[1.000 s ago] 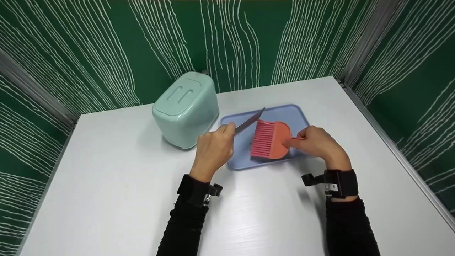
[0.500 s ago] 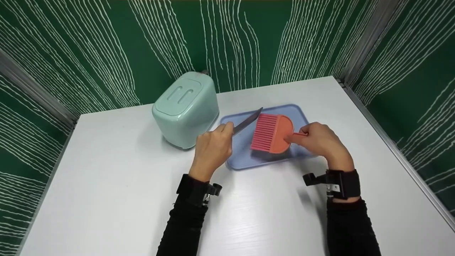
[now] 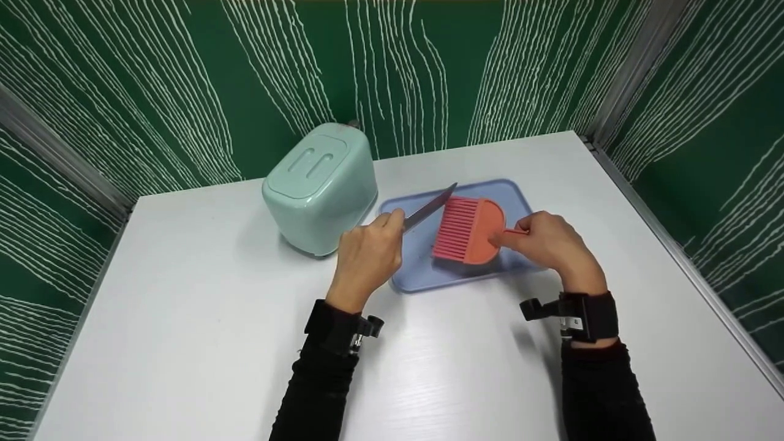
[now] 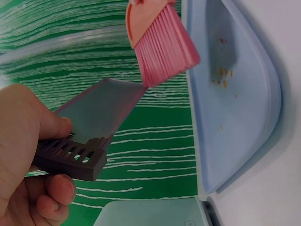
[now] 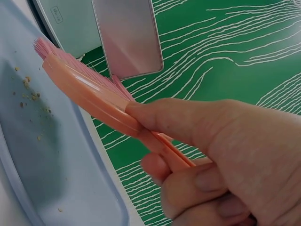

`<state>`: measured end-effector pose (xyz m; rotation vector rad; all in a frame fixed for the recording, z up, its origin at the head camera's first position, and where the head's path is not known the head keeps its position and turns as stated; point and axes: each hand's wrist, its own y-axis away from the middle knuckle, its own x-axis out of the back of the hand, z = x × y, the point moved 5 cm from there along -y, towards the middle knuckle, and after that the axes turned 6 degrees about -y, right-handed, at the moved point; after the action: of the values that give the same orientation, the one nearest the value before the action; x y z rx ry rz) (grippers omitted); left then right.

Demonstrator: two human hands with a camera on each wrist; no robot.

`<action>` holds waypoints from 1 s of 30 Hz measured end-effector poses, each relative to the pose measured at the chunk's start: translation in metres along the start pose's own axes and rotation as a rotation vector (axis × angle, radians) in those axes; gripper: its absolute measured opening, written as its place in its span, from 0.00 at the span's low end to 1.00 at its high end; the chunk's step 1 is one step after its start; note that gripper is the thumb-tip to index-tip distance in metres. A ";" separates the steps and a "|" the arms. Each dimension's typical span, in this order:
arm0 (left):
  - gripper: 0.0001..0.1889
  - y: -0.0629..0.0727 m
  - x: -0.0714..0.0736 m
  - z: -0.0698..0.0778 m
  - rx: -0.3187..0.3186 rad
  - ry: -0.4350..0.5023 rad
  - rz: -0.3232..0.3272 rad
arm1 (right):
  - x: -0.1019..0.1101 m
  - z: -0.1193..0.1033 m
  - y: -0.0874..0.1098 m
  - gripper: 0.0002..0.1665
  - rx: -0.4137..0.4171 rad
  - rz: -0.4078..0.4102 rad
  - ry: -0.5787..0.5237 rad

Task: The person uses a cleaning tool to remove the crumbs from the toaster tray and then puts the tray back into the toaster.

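Observation:
My left hand (image 3: pixel 369 250) grips a small grey dustpan (image 4: pixel 101 110) by its dark slotted end, thumb on top. The head view shows the dustpan edge-on as a thin dark strip (image 3: pixel 430 210), tilted over the tray. My right hand (image 3: pixel 548 242) pinches the handle of an orange hand brush (image 3: pixel 486 231) with pink bristles. Its bristle tips are right at the dustpan's edge in the left wrist view. Below both lies a blue tray (image 3: pixel 411 278), with several brown crumbs (image 4: pixel 224 73) on its bottom in the wrist views.
A mint-green toaster-shaped box (image 3: pixel 321 190) with two slots on top stands left of the tray. The white table (image 3: pixel 184 318) meets a green wall (image 3: pixel 429 79) with white lines at the back. Metal frame posts (image 3: pixel 637 67) run along the sides.
The brush has lifted a little off the tray and away from me, its shadow now showing below it. The dustpan dipped slightly and came back up, staying in the left hand.

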<state>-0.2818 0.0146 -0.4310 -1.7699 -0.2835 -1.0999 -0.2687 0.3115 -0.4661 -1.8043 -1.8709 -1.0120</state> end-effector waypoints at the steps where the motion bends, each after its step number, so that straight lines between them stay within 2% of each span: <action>1: 0.10 0.000 0.000 0.000 0.000 0.001 0.002 | -0.001 0.000 0.000 0.35 -0.002 -0.003 0.001; 7: 0.13 0.000 0.001 0.000 -0.001 0.003 0.014 | -0.004 0.001 -0.001 0.34 0.002 -0.023 0.004; 21: 0.12 0.001 0.000 -0.002 -0.002 0.003 0.007 | -0.008 -0.005 0.004 0.35 0.035 -0.101 -0.001; 30: 0.11 0.001 -0.002 -0.002 0.003 0.001 0.000 | 0.005 -0.007 0.009 0.35 0.008 -0.037 0.001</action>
<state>-0.2834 0.0125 -0.4326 -1.7674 -0.2841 -1.0992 -0.2626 0.3095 -0.4559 -1.7704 -1.9114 -1.0164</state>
